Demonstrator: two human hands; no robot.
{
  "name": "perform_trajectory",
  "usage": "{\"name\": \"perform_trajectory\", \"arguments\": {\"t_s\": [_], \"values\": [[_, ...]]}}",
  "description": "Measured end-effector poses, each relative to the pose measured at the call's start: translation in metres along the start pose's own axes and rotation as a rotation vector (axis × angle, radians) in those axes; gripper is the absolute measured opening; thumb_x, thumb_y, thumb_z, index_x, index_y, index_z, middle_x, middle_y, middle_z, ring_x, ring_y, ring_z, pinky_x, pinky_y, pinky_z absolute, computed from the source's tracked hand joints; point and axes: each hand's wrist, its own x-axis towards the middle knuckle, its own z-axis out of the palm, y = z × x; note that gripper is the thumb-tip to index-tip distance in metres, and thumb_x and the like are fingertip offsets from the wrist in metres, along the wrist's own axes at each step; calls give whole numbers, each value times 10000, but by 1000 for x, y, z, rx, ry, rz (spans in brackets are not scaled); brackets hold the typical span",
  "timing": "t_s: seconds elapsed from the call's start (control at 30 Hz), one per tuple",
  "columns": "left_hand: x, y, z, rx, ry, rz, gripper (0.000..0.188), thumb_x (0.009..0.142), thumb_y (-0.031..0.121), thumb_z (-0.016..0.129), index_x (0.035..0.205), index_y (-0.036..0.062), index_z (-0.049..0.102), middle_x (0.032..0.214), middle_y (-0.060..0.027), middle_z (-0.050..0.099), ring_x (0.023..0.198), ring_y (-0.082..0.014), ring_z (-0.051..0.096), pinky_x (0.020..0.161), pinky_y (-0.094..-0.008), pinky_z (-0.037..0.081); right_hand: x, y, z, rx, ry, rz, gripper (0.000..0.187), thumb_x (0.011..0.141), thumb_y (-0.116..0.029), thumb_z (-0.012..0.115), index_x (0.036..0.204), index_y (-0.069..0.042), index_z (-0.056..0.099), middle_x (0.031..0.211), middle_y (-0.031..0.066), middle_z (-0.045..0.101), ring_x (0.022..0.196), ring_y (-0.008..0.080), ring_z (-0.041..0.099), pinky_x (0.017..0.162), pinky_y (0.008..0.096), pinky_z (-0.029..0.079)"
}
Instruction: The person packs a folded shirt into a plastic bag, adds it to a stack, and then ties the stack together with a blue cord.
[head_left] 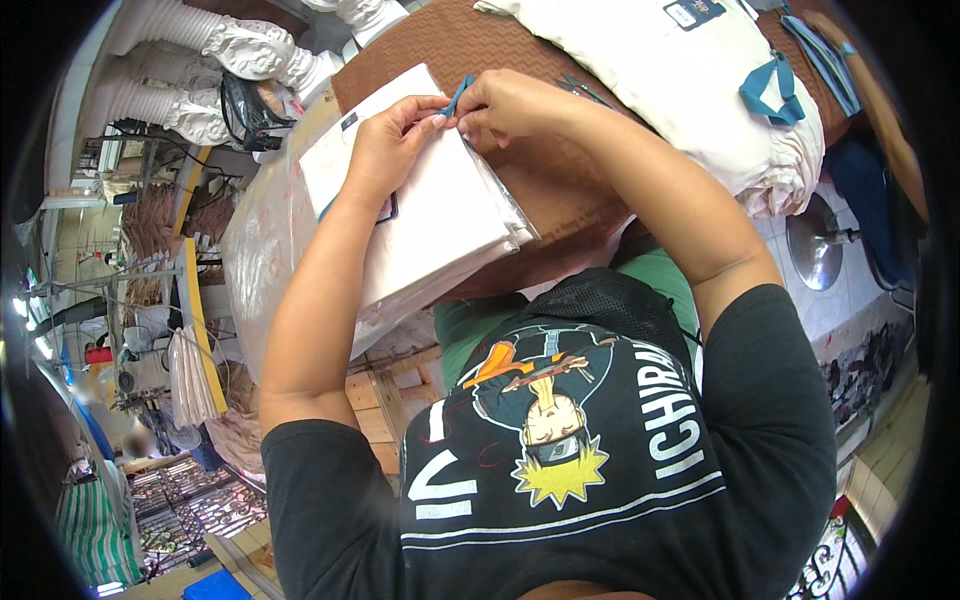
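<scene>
a blue ribbon [461, 92] is up between the two hands, by the far part of the right edge of a white pack [430, 235] in clear plastic, and the key relation is that it lies right at both sets of fingertips, so neither hand is clearly nearer. from the left hand [388, 142] it lies to the right and slightly away from the body; from the right hand [503, 103] it lies to the left. the left hand is over the pack with thumb and fingers drawn together on the ribbon's lower part; the right hand, over the brown cover [575, 165] of the table, has its fingers curled in close on the other side, seemingly pinching the ribbon too, though its fingertips are partly hidden. the ribbon's visible long axis slants, from the left thumb up and away from the body, with the short free end pointing away and a little right. whether it is looped or knotted between the fingers i cannot tell. the pack below lies flat, its longer side running away from the body and leaning left, so the ribbon's visible piece crosses that line at a slant.
</scene>
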Motion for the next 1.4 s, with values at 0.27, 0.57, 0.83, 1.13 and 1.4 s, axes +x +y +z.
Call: {"name": "perform_trajectory", "arguments": {"t_s": [0.27, 0.57, 0.83, 1.13, 1.4], "values": [[3, 2, -2, 114, -159, -112, 173, 869, 115, 577, 996, 17, 641, 878, -19, 663, 820, -61, 586, 756, -192, 453, 4, 4, -39, -220, 236, 56, 174, 827, -197, 612, 847, -29, 655, 639, 38, 609, 488, 108, 545, 466, 254, 462], [3, 2, -7, 190, -262, -105, 158, 851, 156, 612, 964, 60, 668, 858, 21, 635, 789, -62, 563, 747, -199, 447, 11, -22, -47, -239, 205, 137, 263, 798, -266, 631, 874, -15, 648, 747, 98, 606, 669, 175, 571, 588, 288, 450], [3, -10, -6, -51, -72, -169, 226, 828, 97, 635, 1045, 35, 629, 880, -29, 649, 833, -93, 599, 774, -220, 465, 13, -62, -13, -385, 171, -91, 197, 790, -221, 647, 829, -28, 657, 692, 92, 642, 571, 169, 604, 555, 303, 480], [3, -5, -6, 123, -52, -131, 172, 808, 159, 674, 929, 37, 673, 828, -25, 669, 750, -70, 598, 700, -207, 476, -6, 6, 5, -121, 134, 28, 330, 704, -267, 730, 940, -47, 662, 780, 78, 654, 709, 156, 602, 671, 298, 469], [-2, 1, -3, 124, 21, -189, 195, 774, 150, 700, 959, 91, 690, 849, -15, 677, 692, -64, 585, 666, -209, 468, 9, 26, 21, 688, 172, 73, 186, 921, -228, 501, 919, -48, 551, 731, 8, 612, 505, 41, 530, 414, 164, 353]]}}
